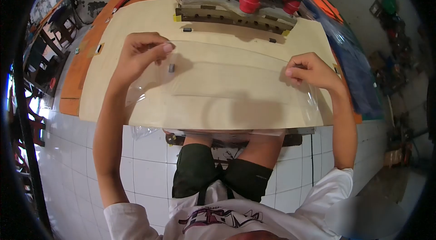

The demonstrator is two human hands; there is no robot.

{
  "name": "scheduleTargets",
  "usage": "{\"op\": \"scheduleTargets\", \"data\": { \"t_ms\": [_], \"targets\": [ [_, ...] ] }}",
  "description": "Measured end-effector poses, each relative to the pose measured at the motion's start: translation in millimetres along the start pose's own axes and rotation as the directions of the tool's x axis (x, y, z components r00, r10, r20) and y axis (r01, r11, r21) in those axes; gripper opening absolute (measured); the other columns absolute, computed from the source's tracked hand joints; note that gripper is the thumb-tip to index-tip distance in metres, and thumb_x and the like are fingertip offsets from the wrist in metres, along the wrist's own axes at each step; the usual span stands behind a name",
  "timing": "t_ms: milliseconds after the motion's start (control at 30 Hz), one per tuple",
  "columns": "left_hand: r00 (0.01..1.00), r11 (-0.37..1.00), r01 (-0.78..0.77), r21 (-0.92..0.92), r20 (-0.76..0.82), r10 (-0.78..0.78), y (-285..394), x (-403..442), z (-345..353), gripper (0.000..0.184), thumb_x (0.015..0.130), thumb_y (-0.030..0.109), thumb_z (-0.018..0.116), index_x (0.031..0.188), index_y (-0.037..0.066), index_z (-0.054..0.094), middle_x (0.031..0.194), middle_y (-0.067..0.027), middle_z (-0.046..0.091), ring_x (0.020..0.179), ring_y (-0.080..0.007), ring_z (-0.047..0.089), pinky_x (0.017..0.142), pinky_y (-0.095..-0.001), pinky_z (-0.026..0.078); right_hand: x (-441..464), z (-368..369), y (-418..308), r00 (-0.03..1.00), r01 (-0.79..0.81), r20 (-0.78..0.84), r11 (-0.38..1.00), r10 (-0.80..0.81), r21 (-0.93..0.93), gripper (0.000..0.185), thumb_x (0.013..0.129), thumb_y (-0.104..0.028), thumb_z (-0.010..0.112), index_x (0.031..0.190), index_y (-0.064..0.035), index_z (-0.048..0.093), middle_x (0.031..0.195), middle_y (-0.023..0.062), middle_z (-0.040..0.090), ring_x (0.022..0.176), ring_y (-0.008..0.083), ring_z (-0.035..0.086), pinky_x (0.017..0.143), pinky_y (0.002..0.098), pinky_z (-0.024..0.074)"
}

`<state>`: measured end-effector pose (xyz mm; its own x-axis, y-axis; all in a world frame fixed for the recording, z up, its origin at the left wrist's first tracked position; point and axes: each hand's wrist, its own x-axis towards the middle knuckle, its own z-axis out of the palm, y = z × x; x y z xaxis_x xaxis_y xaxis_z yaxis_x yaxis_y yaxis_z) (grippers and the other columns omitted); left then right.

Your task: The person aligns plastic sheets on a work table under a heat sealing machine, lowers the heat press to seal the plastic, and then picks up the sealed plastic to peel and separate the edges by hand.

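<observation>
A clear plastic sheet (227,79) stretches between my hands over the pale tabletop board (109,58). Its upper left corner is pinched in my left hand (143,56), thumb against fingers. My right hand (313,72) grips the upper right edge with curled fingers. Just below my left fingers, a small dark block (171,68) shows on the board. Two more small dark blocks, a left one (187,29) and a right one (272,40), lie beyond the sheet, in front of the machine's long metal bar (236,18).
A green machine with red knobs (250,2) stands at the back of the table. Blue plastic sheeting (352,58) lies along the right side, with an orange item (324,6) behind it. Red-handled tools (125,0) rest at the back left. A stool (61,22) stands further left.
</observation>
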<state>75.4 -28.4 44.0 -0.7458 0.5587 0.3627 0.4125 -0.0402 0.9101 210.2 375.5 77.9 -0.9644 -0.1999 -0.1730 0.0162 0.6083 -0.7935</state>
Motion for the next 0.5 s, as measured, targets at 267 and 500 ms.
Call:
{"op": "scheduleTargets", "data": {
  "t_ms": [267, 500],
  "targets": [
    [0.989, 0.980, 0.147, 0.135, 0.009, -0.149, -11.6, -4.3, -29.7, 0.018, 0.085, 0.017, 0.070, 0.085, -0.001, 0.072, 0.068, -0.0023, 0.063, 0.061, -0.0078, 0.054, 0.056, -0.0227, 0.043, 5.0, -13.6, 10.2, 0.998, 0.041, -0.041, 0.999, -0.042, -0.011, 0.020, 0.091, -0.020, 0.065, 0.085, -0.0005, 0.067, 0.065, -0.0014, 0.058, 0.056, 0.0054, 0.052, 0.052, 0.0212, 0.0407],
    [0.997, 0.349, -0.056, 0.936, 0.036, 0.064, 23.1, 2.3, 3.9, 0.033, 0.080, 0.021, 0.072, 0.109, 0.006, 0.066, 0.104, -0.0117, 0.066, 0.092, -0.0320, 0.064, 0.081, -0.0390, 0.051, 36.5, 0.8, -2.4, 0.996, 0.076, 0.045, 0.996, -0.078, 0.039, 0.023, 0.093, -0.024, 0.064, 0.087, -0.0015, 0.067, 0.068, 0.0003, 0.062, 0.058, 0.0065, 0.055, 0.054, 0.0205, 0.0436]
  ]
}}
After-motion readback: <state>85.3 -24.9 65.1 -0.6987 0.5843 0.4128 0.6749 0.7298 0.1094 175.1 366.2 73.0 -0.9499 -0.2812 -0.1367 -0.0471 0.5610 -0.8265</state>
